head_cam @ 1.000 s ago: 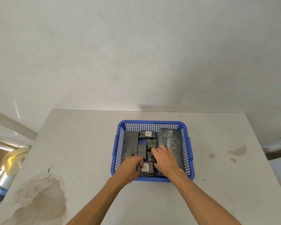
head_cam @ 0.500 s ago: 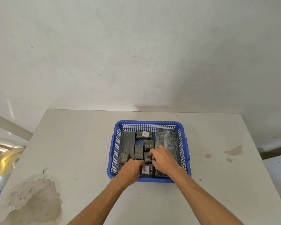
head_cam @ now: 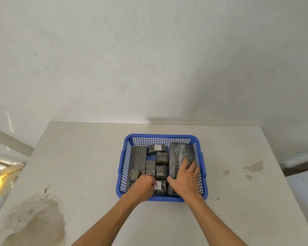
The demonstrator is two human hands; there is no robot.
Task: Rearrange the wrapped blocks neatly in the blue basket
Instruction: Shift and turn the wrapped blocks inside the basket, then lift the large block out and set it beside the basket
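Note:
A blue mesh basket (head_cam: 161, 136) stands on the table and holds several dark blocks wrapped in clear film. A long block (head_cam: 138, 159) lies along its left side. Small blocks fill the middle, one at the back (head_cam: 157, 148) bearing a white "A" label. A large block (head_cam: 178, 157) lies along the right side. My right hand (head_cam: 186, 179) rests flat on the near part of that large block, fingers spread. My left hand (head_cam: 144, 186) is curled at the near left, fingers touching a small labelled block (head_cam: 160, 187) at the front.
The basket sits on a pale table (head_cam: 78, 166) with a large stain (head_cam: 34, 221) at the near left and small stains (head_cam: 252, 166) at the right. A white wall rises behind. A yellowish object (head_cam: 4, 178) lies off the table's left edge.
My right hand has moved from the middle small blocks rightwards onto the large block. My left hand has stayed at the front labelled block. The camera shifted slightly.

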